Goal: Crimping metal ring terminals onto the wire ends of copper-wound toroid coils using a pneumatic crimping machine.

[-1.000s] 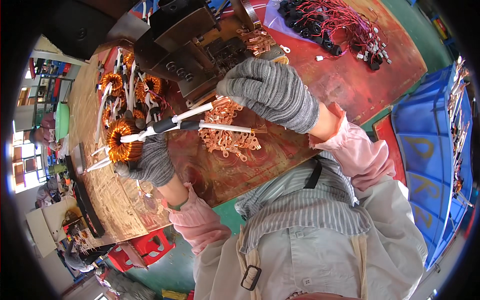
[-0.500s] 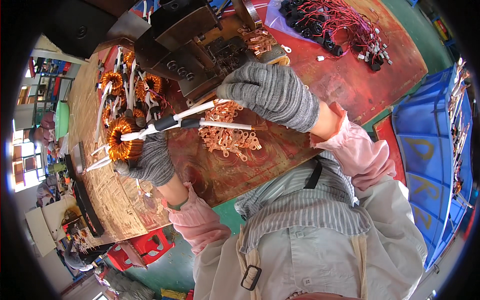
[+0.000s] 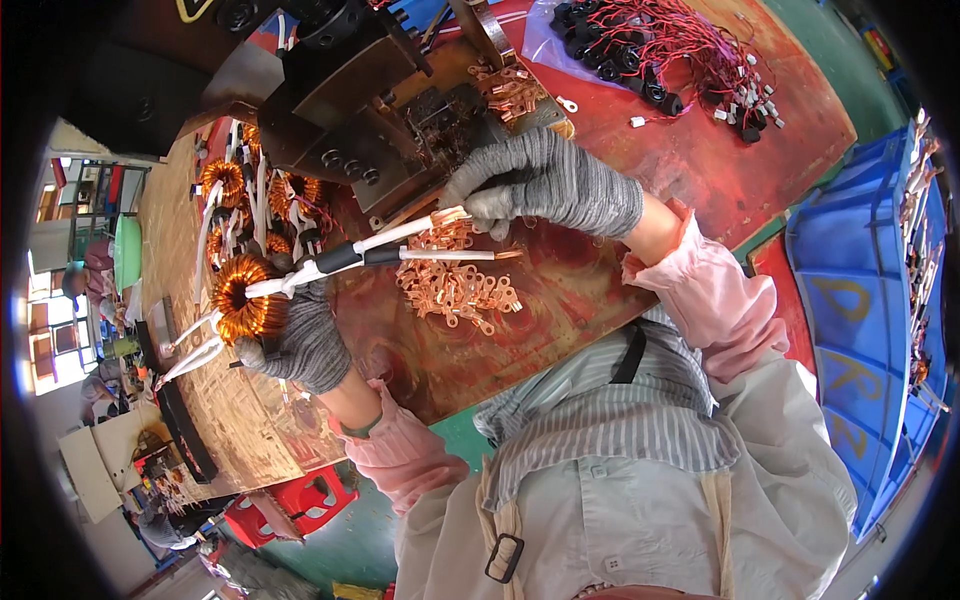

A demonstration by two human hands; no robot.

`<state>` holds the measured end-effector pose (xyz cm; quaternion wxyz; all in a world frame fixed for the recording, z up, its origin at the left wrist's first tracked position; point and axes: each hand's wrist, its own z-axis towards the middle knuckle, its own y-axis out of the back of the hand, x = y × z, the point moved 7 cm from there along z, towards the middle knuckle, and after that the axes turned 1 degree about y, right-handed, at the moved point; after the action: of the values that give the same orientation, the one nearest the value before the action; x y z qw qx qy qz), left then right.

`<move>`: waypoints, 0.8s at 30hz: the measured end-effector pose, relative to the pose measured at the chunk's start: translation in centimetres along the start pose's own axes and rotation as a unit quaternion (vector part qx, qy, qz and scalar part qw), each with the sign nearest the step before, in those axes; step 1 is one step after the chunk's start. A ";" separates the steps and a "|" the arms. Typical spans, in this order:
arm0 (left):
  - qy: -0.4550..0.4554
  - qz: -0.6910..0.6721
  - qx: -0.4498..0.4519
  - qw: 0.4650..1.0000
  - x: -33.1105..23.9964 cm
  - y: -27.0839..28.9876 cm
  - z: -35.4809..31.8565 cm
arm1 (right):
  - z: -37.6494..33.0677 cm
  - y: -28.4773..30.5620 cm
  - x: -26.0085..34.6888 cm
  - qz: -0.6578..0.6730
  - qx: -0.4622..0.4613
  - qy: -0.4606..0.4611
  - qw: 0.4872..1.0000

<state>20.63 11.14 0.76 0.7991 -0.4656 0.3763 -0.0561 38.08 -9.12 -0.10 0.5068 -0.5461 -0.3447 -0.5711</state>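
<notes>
My left hand (image 3: 305, 340), in a grey knitted glove, is closed around a copper-wound toroidal coil (image 3: 250, 300). White sleeved leads stick out from both sides of the coil. Two of them run right, banded with black sleeves, toward my other hand. My right hand (image 3: 545, 185), gloved alike, pinches at the bare copper end (image 3: 452, 214) of the upper lead; its fingertips partly hide that end. The lower lead (image 3: 465, 255) ends free, with copper strands showing. Beneath the leads lies a pile of copper ring terminals (image 3: 455, 288) on the red-stained tabletop (image 3: 560, 300).
A dark metal press (image 3: 350, 130) stands just beyond my hands, with more terminals (image 3: 510, 92) on its right. Several other coils (image 3: 222, 182) lie at the left. Black parts with red wires (image 3: 680, 50) sit far right, and a blue bin (image 3: 850, 300) stands beside the table.
My right hand has turned, bringing its thumb and fingertips into view beside the upper lead's end. The coil and leads have shifted slightly, still in my left hand.
</notes>
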 end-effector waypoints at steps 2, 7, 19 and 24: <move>-0.018 0.034 -0.016 0.999 -0.5 1.0 0.2 | 0.1 0.4 0.0 0.037 -0.015 0.003 0.999; 0.022 0.083 0.039 0.996 -1.3 1.4 1.0 | 0.8 1.2 1.0 0.040 -0.068 0.013 0.997; 0.026 0.193 0.043 0.980 -1.9 2.3 3.2 | 3.2 3.1 0.8 0.041 -0.122 0.007 0.992; 0.035 0.193 0.039 0.980 -1.4 2.2 3.1 | 3.7 3.4 0.4 0.042 -0.137 -0.020 0.990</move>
<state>21.09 15.14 0.66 0.7991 -0.3501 0.4840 0.0682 42.40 -6.54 0.37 0.4441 -0.6354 -0.2500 -0.5800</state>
